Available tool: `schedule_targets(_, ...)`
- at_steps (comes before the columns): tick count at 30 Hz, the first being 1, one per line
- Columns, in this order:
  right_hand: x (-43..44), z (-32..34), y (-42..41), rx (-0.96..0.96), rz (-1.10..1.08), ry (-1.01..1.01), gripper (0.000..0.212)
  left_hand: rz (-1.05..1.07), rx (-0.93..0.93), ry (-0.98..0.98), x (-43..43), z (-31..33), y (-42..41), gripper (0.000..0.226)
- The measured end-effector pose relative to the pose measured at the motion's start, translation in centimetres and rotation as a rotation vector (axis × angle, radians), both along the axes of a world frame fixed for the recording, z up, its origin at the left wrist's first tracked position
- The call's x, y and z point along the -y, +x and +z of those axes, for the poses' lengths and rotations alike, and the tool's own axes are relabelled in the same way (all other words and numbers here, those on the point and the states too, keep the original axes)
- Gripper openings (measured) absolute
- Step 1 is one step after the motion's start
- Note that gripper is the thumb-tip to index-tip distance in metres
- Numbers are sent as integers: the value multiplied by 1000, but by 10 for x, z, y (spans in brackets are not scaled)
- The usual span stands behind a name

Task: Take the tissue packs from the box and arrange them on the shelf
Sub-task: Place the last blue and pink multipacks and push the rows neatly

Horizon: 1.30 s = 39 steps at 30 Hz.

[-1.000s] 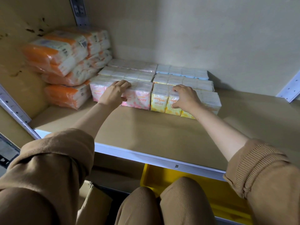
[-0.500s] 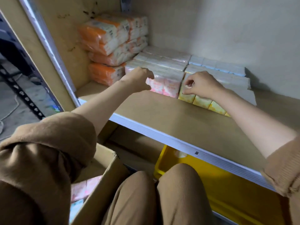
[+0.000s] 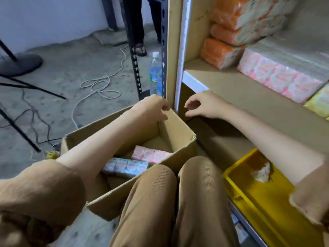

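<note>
L hand [image 3: 153,106] is over the far corner of the cardboard box [image 3: 179,152], fingers curled right at the top edge of the upright flap; can't tell whether they pinch the flap or only touch it; R hand [image 3: 201,104] hangs just beside it, betw. the box and the shelf [image 3: 249,97], fingers loosely curled w/ nothing in them, thumb apart from the rest; the two hands are near each other but not touching

Box sits open on the floor in front of the person's knees, left of the shelf unit; inside it lie a row of pink tissue packs [image 3: 151,155] and, nearer the person, a row of blue tissue packs [image 3: 126,166], side by side on the bottom; L forearm crosses above them

On the shelf: a row of pink shelf packs [image 3: 277,81], yellow packs [image 3: 318,102] touching them at the right edge of view, and orange packs [image 3: 229,20] stacked at the back left corner

Below the shelf is a yellow bin [image 3: 263,202]; on the floor beyond the box, a water bottle [image 3: 155,75] stands upright by the shelf post, and a white rope [image 3: 99,86] lies in loops; another person's legs [image 3: 140,24] show at top
</note>
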State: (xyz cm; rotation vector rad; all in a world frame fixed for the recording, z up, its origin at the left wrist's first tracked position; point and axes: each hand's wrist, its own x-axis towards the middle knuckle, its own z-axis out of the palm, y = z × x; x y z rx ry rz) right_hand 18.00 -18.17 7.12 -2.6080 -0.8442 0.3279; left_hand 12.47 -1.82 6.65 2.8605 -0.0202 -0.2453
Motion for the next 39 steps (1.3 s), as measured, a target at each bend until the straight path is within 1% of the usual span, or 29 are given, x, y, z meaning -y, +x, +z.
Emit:
schedule_targets(3,-38,-27,-3,-73,104,-27,31,152,-23,17,-34,-23,-25,30)
schedule_targets(7,-82,-71,-6,-156,215,-90,34,286,-149,-6,-72,-63,-42,33)
schedule_targets(12,-120,-128,-7,-254,293,-204,31,371,-268,-32,-102,-114,-55,33)
schedule_targets(16,-139,-171,-1,-323,302,-288,27,412,-343,-59,-129,-157,-57,35)
schedule_targets(22,-156,-234,27,-401,246,-409,25,380,-464,-35,-162,-222,-41,38)
schedule_targets(24,-159,-252,35,-423,242,-461,29,360,-500,-30,-169,-245,-34,39)
schedule_targets(28,-163,-289,48,-452,207,-562,44,312,-564,-30,-179,-288,-19,43)
schedule_targets(31,-165,-311,51,-477,186,-657,48,262,-606,-19,-183,-316,-12,45)
schedule_targets(34,-165,-327,55,-506,165,-714,44,247,-659,38,-187,-344,-8,45)
schedule_targets(37,-163,-341,63,-555,99,-725,23,235,-685,49,-190,-361,-8,47)
schedule_targets(38,-162,-345,65,-581,72,-714,24,237,-675,41,-190,-364,-8,48)
schedule_targets(39,-162,-348,66,-604,51,-701,32,242,-656,34,-191,-365,-8,49)
